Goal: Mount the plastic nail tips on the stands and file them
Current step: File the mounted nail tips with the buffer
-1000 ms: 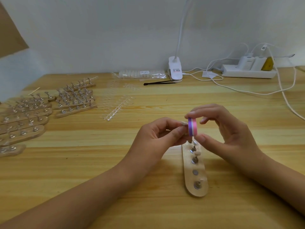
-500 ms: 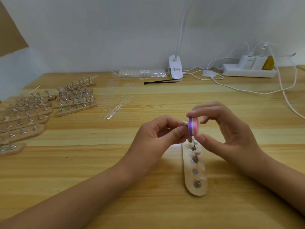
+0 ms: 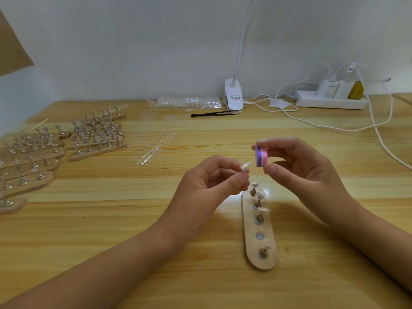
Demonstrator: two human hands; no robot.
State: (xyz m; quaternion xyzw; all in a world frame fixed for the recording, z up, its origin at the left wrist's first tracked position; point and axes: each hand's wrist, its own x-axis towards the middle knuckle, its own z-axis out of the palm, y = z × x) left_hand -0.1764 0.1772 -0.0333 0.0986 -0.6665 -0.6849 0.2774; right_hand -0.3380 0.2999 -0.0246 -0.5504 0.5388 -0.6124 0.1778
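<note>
Near the middle of the light wooden worktop, the left hand has thumb and forefinger clamped together just under a small pale plastic nail tip. The tip pokes up above the fingertips, and what carries it is hidden by the fingers. The right hand pinches a round pink-and-purple filing block between thumb and forefinger.

Half a second ago block and tip were pressed together. Now the hands have drawn apart: the block sits higher and to the right, with a clear gap between it and the tip.

Below them, toward the front edge, a rounded wooden strip lies unmoved. It carries small metal stands, some topped with tips, and one bare round socket.

Along the left edge are more wooden strips of stands, with clear plastic tip racks beside them. By the back edge lie black tweezers, a white clip lamp and a white power strip.
</note>
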